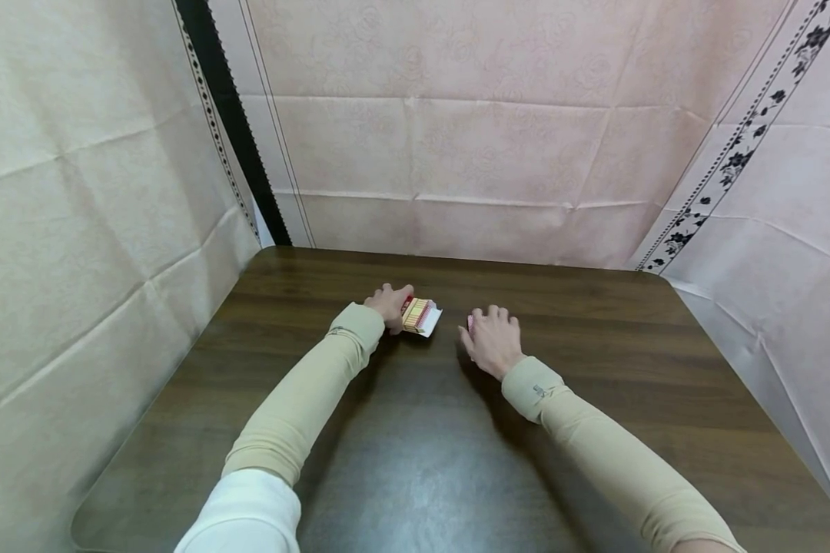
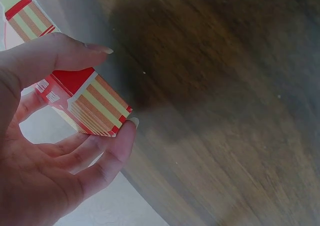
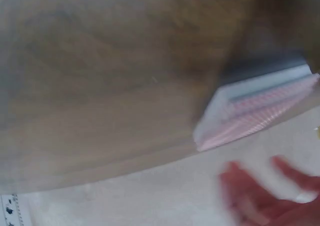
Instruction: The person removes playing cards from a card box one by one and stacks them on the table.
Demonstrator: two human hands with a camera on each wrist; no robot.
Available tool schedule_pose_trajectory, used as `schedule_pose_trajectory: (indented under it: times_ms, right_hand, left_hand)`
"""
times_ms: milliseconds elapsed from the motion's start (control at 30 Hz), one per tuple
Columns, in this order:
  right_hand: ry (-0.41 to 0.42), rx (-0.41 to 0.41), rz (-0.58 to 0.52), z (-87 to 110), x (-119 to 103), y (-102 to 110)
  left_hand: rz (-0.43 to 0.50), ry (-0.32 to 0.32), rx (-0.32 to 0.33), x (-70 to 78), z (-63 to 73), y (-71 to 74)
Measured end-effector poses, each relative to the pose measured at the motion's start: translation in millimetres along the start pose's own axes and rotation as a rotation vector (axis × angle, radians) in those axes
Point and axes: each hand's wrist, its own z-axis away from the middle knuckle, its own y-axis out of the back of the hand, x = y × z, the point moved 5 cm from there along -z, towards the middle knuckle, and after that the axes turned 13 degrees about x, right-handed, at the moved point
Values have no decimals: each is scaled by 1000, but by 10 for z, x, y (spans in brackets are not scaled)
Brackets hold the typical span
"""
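My left hand (image 1: 387, 306) holds a small red-and-yellow striped cardboard box (image 1: 417, 315) near the back of the table. Seen from the left wrist, the thumb lies across the box (image 2: 97, 103) and the fingers curl round its lower end. A white flap (image 1: 429, 320) sticks out at the box's right end in the head view. To the right, my right hand (image 1: 494, 339) is over the table with its fingers spread. Beside its fingertips shows a bit of a pink-and-white striped box (image 3: 260, 108), mostly hidden in the head view. In the right wrist view the blurred fingers (image 3: 250, 196) appear apart from that box.
Both boxes are over a dark brown wooden table (image 1: 401, 430) with rounded corners. Pale creased cloths hang behind it (image 1: 456, 153) and on the left (image 1: 76, 230) and right (image 1: 781, 253). A black strip (image 1: 238, 130) runs down at the back left.
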Motion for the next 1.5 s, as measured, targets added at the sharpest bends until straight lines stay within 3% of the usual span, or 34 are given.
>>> schedule_pose_trajectory:
  times_ms: [100, 200, 333, 500, 633, 900, 1067, 1200, 1500]
  right_hand:
    - [169, 45, -153, -46, -158, 77]
    - [291, 18, -244, -69, -301, 101]
    - [357, -64, -214, -82, -414, 44]
    - [350, -175, -140, -97, -479, -59]
    - [330, -215, -142, -105, -489, -100]
    - [345, -116, -226, -88, -428, -43]
    - [372, -28, -297, -75, -428, 12]
    - [374, 11, -282, -85, -448, 47]
    - [320, 1, -212, -69, -372, 73]
  left_hand:
    - [-6, -3, -1, 23, -2, 1]
    - [-24, -8, 0, 46, -12, -8]
    - [-32, -30, 2, 94, -17, -22]
    - [-10, -73, -9, 175, -2, -27]
    - [2, -107, -11, 213, 1, -30]
    - [-22, -43, -2, 94, 0, -11]
    - [-36, -38, -13, 70, -7, -37]
    - [-33, -48, -15, 91, -9, -48]
    - [-31, -13, 7, 6, -21, -36]
